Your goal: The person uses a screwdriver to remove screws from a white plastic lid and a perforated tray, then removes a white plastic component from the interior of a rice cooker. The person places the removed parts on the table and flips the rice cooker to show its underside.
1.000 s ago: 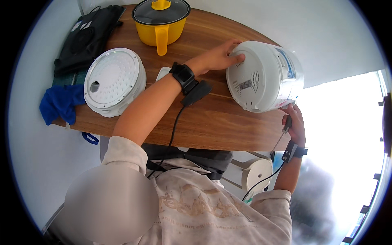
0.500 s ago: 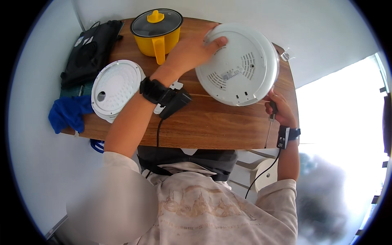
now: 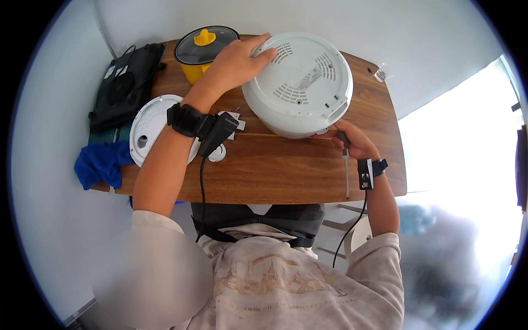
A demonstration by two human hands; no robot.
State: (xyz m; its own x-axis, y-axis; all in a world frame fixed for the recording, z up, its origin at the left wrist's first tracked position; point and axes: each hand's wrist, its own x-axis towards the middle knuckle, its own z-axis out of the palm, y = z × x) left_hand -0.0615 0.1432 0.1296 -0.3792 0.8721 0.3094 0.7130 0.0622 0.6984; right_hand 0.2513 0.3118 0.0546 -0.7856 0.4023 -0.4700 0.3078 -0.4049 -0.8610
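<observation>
A white round appliance body [image 3: 308, 82], which looks like a rice cooker, is tipped up with its vented base toward me. My left hand [image 3: 239, 63] grips its upper left rim, thumb over the base. At its lower right edge is my right hand [image 3: 355, 140], fingers wrapped around the dark handle of a screwdriver [image 3: 346, 170] whose shaft points down toward the table's front edge. Some right fingers reach under the appliance's rim and seem to support it. Whether the appliance's far underside rests on the table is hidden.
A yellow pot [image 3: 192, 71] with a glass lid stands behind my left forearm. At left lie a white dimpled disc [image 3: 157, 118], a black device [image 3: 124, 82] and a blue cloth [image 3: 102, 165]. Small white parts [image 3: 218, 153] lie beside my left wrist on the wooden table [image 3: 264, 176].
The appliance has moved left and tilted, so more of its side wall shows. Both hands have moved along with it, the screwdriver still in the right. The view has shifted slightly.
</observation>
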